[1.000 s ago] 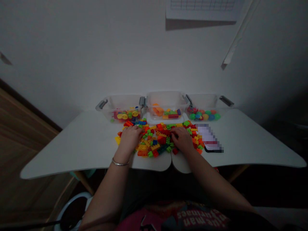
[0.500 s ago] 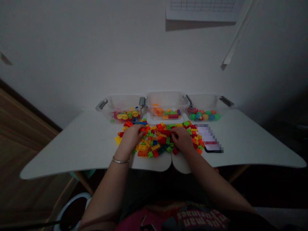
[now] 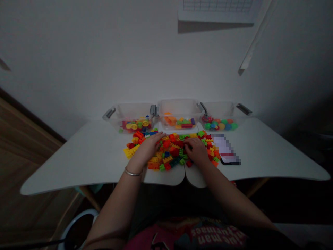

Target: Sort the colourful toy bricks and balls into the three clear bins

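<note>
A heap of small plastic building bricks [image 3: 173, 150] in red, orange, yellow, green and blue lies on the white table [image 3: 85, 156] in front of me. My left hand [image 3: 148, 148] rests on the left part of the heap with its fingers stretched out flat toward the middle. My right hand [image 3: 197, 149] sits on the right part of the heap, fingers curled down among red and green bricks; what they grip, if anything, is hidden. A silver bangle circles my left wrist.
Three clear bins stand along the wall: the left bin [image 3: 131, 118] with yellow and red pieces, the middle bin [image 3: 179, 114] with bricks, the right bin [image 3: 221, 116] with coloured balls. A phone [image 3: 227, 152] lies right of the heap. A stool [image 3: 78, 225] shows below the table.
My left hand has slid right and forward over the heap and its fingers have stretched out. The right hand has barely moved.
</note>
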{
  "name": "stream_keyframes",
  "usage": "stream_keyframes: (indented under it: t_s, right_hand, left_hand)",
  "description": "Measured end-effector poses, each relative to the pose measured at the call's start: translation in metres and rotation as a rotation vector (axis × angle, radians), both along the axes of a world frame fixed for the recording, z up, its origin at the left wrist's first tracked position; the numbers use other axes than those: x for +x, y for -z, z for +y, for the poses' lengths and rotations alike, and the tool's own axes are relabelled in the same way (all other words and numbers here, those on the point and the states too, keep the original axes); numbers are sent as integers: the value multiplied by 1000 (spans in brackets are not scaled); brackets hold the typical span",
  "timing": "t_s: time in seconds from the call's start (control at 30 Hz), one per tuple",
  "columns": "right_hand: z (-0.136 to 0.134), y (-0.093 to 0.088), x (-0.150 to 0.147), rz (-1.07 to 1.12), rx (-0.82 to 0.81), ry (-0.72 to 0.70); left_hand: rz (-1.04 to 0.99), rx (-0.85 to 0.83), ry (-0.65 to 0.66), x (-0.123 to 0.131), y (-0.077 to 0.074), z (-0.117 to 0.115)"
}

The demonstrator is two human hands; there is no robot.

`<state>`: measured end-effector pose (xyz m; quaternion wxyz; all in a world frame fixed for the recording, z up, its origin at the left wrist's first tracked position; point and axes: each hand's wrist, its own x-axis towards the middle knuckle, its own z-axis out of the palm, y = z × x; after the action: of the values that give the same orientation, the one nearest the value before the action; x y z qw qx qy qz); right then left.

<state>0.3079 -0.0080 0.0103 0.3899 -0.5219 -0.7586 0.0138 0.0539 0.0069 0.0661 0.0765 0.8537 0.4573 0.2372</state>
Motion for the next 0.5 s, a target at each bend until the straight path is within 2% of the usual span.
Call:
stream_keyframes:
  t_s: [0.07,0.2,0.27,0.37,0.5]
  right_hand:
    - [0,0,0,-2,5,1]
    - [-1,0,1,-3,16,2]
    - [-1,0,1,-4,12,0]
    - [0,0,1,2,11,-1]
    - [0,-1,0,10,10,0]
  left_hand:
    - [79,34,-57,-8,-7,-2]
    - [388,62,-278,-18,-26,-13]
    - [491,65,-337,-18,-32,-18]
    - [540,24,-348,-14,-33,-22]
    - [571,-15,-355,-9,-26,-21]
